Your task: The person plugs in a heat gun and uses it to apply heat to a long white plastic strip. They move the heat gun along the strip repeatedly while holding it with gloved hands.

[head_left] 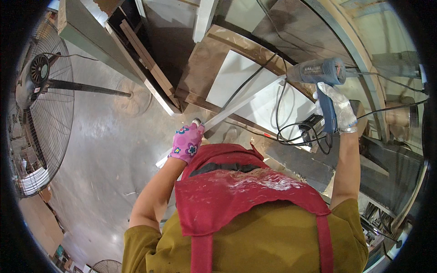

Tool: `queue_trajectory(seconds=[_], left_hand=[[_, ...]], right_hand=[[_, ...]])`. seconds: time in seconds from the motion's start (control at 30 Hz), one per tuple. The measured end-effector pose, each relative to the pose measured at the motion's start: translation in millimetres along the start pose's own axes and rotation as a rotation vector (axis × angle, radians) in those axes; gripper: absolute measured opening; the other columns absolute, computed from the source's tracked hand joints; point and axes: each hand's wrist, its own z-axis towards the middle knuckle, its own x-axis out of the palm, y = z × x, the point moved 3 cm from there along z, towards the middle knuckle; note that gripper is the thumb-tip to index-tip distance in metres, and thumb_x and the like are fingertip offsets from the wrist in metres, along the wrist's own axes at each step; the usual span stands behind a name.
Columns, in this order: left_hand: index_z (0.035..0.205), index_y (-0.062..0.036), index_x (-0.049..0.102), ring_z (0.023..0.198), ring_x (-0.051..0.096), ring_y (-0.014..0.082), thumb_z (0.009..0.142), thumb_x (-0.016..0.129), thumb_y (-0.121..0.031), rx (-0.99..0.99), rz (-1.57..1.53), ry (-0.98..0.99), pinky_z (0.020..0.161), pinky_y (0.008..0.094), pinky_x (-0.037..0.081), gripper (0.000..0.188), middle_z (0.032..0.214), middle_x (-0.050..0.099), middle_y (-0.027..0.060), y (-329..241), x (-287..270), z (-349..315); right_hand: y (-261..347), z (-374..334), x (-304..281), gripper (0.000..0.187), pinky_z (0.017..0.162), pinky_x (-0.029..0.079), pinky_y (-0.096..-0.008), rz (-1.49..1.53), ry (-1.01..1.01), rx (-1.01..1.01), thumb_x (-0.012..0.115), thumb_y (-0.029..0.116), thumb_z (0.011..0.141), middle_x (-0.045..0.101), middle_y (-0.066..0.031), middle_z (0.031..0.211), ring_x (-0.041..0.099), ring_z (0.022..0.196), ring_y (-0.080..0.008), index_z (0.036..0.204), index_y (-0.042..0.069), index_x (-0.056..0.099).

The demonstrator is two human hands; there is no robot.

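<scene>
My right hand, in a whitish glove, grips the handle of a blue-grey heat gun out to the right. Its nozzle points left, close to the far end of a long pale strip. I cannot tell whether the two touch. The strip slants from the nozzle down to my left hand, which wears a pink flowered glove and is closed on it. A short pale length shows on the other side of that hand. Beneath the strip lies a white panel on a brown wooden surface.
A black cable loops over the panel beside a small black box. A large pedestal fan stands on the left. Boards lean at the upper left. A curved pale frame rises at the right.
</scene>
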Motion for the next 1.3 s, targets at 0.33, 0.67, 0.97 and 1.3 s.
queue_trajectory(seconds=[0.33, 0.67, 0.97, 1.3], left_hand=[[0.119, -0.014, 0.062, 0.095, 0.064, 0.0334, 0.092, 0.052, -0.02, -0.044, -0.025, 0.075, 0.076, 0.0449, 0.054, 0.03, 0.105, 0.064, 0.0132, 1, 3, 3], [0.116, -0.0136, 0.063, 0.093, 0.064, 0.0337, 0.09, 0.056, -0.021, 0.013, -0.036, 0.047, 0.076, 0.0456, 0.053, 0.028, 0.103, 0.064, 0.0128, 4, 2, 5], [0.114, -0.0119, 0.061, 0.091, 0.064, 0.0361, 0.09, 0.056, -0.022, 0.014, -0.035, 0.054, 0.076, 0.0473, 0.053, 0.026, 0.101, 0.063, 0.0144, 5, 1, 6], [0.128, -0.0127, 0.06, 0.092, 0.064, 0.0385, 0.091, 0.054, -0.025, 0.114, 0.061, 0.054, 0.079, 0.0477, 0.053, 0.04, 0.108, 0.065, 0.0182, 11, 4, 10]], right_hand=[[-9, -1, -9, 0.032, 0.056, 0.052, -0.0261, 0.053, -0.077, -0.009, 0.073, 0.034, 0.088, 0.068, -0.0042, 0.084, 0.064, 0.064, -0.012, 0.103, 0.007, 0.068], [-20, -2, -11, 0.031, 0.056, 0.053, -0.0263, 0.112, -0.08, -0.013, 0.071, 0.034, 0.09, 0.068, -0.0056, 0.086, 0.064, 0.065, -0.013, 0.107, 0.008, 0.067], [-39, 13, -18, 0.044, 0.057, 0.053, -0.0246, 0.218, -0.022, -0.053, 0.071, 0.04, 0.089, 0.069, -0.0034, 0.092, 0.062, 0.071, -0.009, 0.116, 0.005, 0.068], [-41, 33, -24, 0.037, 0.059, 0.053, -0.03, 0.029, 0.006, -0.278, 0.07, 0.042, 0.089, 0.066, -0.0055, 0.076, 0.061, 0.063, -0.0139, 0.096, 0.006, 0.072]])
